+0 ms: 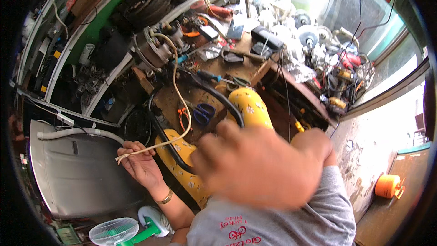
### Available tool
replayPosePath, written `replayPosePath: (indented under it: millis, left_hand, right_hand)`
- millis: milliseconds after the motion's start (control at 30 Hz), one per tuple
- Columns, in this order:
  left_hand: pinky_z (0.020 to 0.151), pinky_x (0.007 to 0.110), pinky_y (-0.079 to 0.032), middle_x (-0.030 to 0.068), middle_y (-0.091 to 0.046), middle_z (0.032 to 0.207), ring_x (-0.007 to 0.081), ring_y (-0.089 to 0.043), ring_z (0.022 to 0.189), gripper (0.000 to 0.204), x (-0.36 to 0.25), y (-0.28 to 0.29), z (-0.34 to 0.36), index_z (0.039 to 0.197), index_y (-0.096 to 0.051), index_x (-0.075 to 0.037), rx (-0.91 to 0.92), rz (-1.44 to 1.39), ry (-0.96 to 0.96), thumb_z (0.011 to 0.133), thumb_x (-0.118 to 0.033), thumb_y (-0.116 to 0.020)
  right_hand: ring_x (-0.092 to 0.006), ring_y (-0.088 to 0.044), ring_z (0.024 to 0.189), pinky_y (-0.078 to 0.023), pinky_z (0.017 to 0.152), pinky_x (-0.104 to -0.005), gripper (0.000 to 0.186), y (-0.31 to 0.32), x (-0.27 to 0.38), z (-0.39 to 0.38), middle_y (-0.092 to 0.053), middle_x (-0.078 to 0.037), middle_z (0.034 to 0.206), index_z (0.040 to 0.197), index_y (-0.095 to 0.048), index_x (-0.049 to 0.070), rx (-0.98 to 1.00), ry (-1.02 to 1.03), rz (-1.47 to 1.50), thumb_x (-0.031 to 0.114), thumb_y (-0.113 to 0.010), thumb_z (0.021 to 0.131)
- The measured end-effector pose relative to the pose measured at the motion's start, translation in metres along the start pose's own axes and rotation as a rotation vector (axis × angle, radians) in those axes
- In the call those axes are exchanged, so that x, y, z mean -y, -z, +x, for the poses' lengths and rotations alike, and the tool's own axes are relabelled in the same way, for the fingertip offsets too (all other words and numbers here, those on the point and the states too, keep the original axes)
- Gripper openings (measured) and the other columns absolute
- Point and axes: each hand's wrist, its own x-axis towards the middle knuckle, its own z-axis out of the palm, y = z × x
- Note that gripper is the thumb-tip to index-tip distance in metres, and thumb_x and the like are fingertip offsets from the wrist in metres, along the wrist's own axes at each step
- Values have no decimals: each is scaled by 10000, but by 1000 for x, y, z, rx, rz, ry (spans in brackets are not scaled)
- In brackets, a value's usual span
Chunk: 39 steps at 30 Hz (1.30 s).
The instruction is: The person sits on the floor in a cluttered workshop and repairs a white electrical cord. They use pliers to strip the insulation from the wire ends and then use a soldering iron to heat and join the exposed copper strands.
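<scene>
So here's roughly where things stand: the pale cable (166, 143) runs from over by the round metal motor-like unit (157, 50) on the bench, down across the black tube frame (157, 118), and out to the left hand (140, 158) on the left side of the lap. That much of the run is laid out. The free end pokes past the fingers, looks split into two strands, and has no plug or joint on it that I can see, so I'd call that end unfinished. Can't say whether the far end is actually wired in. Pose-wise, the left forearm reaches up and out to the left, with the fingertips bunched snugly around the cable just short of its tip. The right hand (261, 166) is up close to the camera over the lap, arm bent inward, fingers toward the left. It's badly blurred, so honestly I can't tell if it's gripping anything. Blue-handled scissors (203, 114) and orange-handled pliers (182, 117) lie nearby, neither in use.
</scene>
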Motion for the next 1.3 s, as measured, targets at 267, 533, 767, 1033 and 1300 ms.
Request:
replayPosePath:
  millis: [267,533,767,1033,1300]
  left_hand:
    - [597,251,-486,50,-473,965,135,-488,777,177,-10,28,-4,1004,-479,-81,-60,-53,-4,946,-238,-537]
    - [606,239,-524,58,-490,998,146,-526,862,171,-6,26,-9,1003,-494,-78,-113,33,-7,940,-229,-546]
    - [696,348,-589,100,-529,918,217,-608,855,171,6,17,-19,951,-512,-37,-65,-107,87,923,-193,-576]
    - [673,347,-571,86,-564,869,204,-629,765,106,43,-8,-47,924,-527,-39,5,-163,340,925,-139,-564]
    - [664,315,-558,70,-564,854,162,-608,757,96,59,5,-46,951,-520,-51,21,-277,381,945,-145,-535]
  right_hand:
    - [-155,-580,694,-458,620,-275,159,9,24,20,-600,-11,752,793,-632,99,77,263,-16,158,-667,649]
    - [-204,-628,861,-481,804,-298,307,-44,-119,59,-653,-23,926,1005,-680,111,-704,162,151,187,-647,710]
    - [-272,-659,751,-496,688,-368,212,-175,-272,57,-681,-143,807,959,-682,45,-238,-502,379,206,-589,859]
    - [-104,-553,510,-448,460,-278,204,-287,-280,97,-651,-70,696,960,-671,0,-148,-585,729,165,-590,872]
    - [-306,-664,840,-511,745,-395,246,-316,-277,148,-692,-138,887,958,-703,87,119,-615,357,266,-609,818]
